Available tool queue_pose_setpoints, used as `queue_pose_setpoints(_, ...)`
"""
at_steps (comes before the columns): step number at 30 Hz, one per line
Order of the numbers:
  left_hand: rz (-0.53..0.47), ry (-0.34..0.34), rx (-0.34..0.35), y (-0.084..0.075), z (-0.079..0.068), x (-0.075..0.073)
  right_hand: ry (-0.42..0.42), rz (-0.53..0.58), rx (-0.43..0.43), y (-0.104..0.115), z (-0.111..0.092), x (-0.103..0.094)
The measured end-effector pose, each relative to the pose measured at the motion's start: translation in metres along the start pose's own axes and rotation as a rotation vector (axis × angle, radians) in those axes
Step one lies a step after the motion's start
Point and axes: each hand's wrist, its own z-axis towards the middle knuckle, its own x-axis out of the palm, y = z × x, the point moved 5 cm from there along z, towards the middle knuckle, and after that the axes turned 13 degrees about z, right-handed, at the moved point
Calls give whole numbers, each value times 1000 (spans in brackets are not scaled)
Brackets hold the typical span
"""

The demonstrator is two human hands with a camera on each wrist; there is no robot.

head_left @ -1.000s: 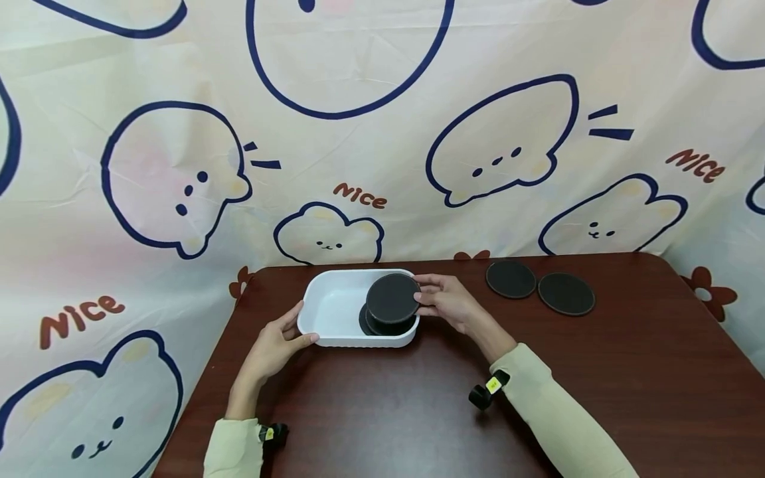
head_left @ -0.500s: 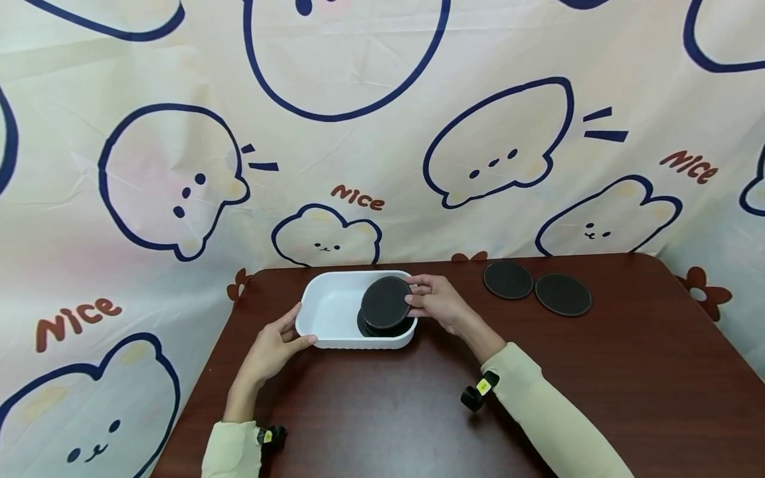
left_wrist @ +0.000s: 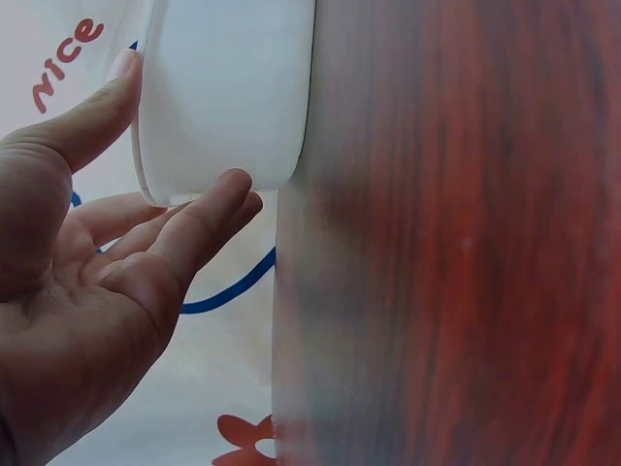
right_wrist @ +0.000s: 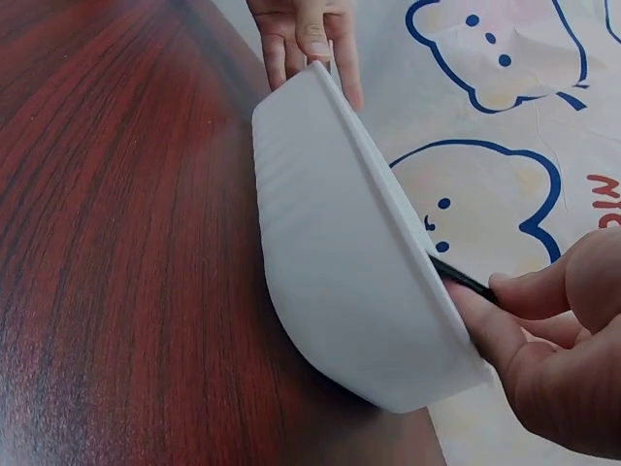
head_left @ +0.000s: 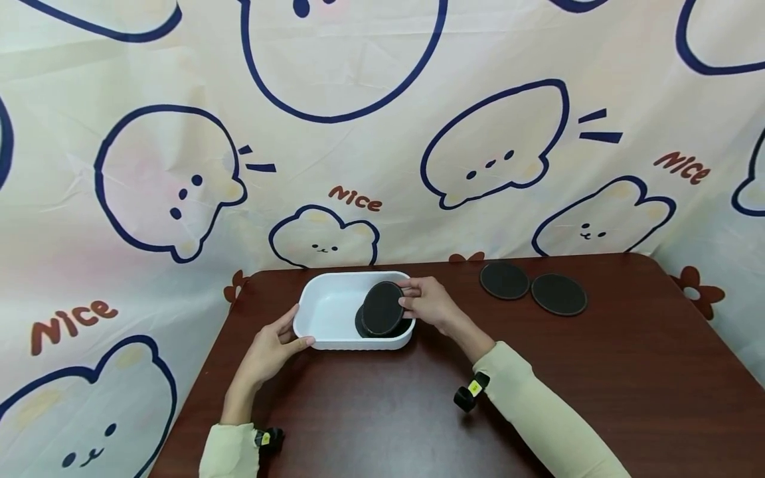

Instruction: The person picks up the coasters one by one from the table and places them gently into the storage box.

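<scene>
A white rectangular tray point(head_left: 327, 305) with rounded corners stands on the table. My left hand point(head_left: 265, 355) holds its left end, the thumb at the near corner; in the left wrist view that hand's fingers point(left_wrist: 209, 216) lie against the end wall. Over the tray's right end, my right hand point(head_left: 435, 307) pinches a round black coaster point(head_left: 382, 309) by its right edge. This coaster leans steeply, and the right wrist view shows its dark edge point(right_wrist: 463, 279) between thumb and fingers. At least one more dark coaster point(head_left: 360, 322) lies beneath, mostly hidden.
Two flat black coasters, one left point(head_left: 505, 280) and one right point(head_left: 559, 295), lie side by side near the back of the dark brown table point(head_left: 382, 405). A printed cloth point(head_left: 335, 159) hangs behind the table's back edge.
My right hand has shifted slightly left and down, and the coaster in it now tilts more steeply. My left hand keeps its hold on the tray. The whole head view has drifted a little.
</scene>
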Motion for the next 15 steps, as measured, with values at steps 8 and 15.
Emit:
queue_pose_setpoints(8, 4, -7, 19, -1, 3, 0, 5, -260, -68, 17, -7, 3)
queue_pose_setpoints(15, 10, -7, 6, 0, 0, 0, 14, -431, -185, 27, -19, -6)
